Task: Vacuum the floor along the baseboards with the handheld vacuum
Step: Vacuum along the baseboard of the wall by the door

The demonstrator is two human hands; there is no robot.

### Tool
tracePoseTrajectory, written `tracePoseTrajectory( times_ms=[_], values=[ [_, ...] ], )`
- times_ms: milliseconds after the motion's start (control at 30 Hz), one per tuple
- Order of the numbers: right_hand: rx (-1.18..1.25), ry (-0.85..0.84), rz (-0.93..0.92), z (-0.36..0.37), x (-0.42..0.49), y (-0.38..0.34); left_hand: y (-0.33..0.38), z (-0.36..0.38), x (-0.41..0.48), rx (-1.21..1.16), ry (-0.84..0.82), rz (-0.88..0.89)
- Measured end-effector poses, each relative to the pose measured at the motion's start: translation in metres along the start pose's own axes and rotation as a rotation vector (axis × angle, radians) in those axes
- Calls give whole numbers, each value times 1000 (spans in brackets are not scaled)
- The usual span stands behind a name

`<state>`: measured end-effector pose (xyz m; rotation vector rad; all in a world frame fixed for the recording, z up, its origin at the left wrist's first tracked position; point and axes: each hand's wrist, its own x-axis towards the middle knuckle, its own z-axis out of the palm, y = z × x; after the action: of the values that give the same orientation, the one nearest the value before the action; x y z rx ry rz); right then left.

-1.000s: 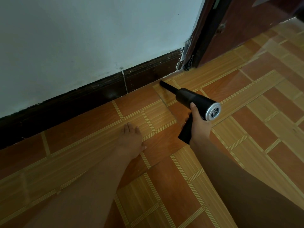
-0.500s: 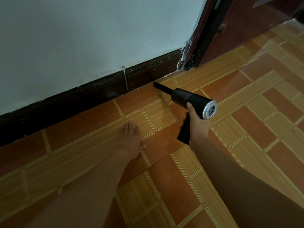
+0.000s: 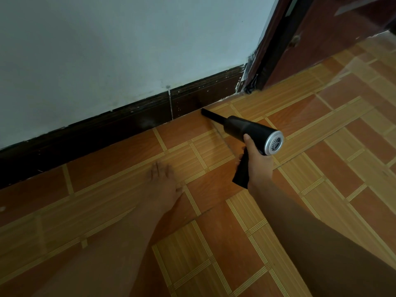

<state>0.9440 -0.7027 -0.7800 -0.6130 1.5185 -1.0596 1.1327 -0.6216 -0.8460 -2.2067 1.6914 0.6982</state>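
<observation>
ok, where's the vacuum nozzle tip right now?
Head view, centre-right: the nozzle tip sits at the foot of the baseboard, just right of its vertical seam and left of the door frame; the right hand holds the vacuum.

1 head view, facing down toward baseboard (image 3: pixel 107 136), floor (image 3: pixel 321 168).

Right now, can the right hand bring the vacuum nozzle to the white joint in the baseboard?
Likely yes. The right hand grips the vacuum, its nozzle at the baseboard, and only bare floor lies before the joint.
</observation>
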Motion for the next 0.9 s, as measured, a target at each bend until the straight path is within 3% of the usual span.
tracePoseTrajectory(
  times_ms=[200,900],
  values=[
    [6,27,-32,-2,5,-5,-2,2,-2,-3,15,-10],
    [-78,-195,49,25,-50,17,-53,12,-43,-1,26,-162]
  ],
)
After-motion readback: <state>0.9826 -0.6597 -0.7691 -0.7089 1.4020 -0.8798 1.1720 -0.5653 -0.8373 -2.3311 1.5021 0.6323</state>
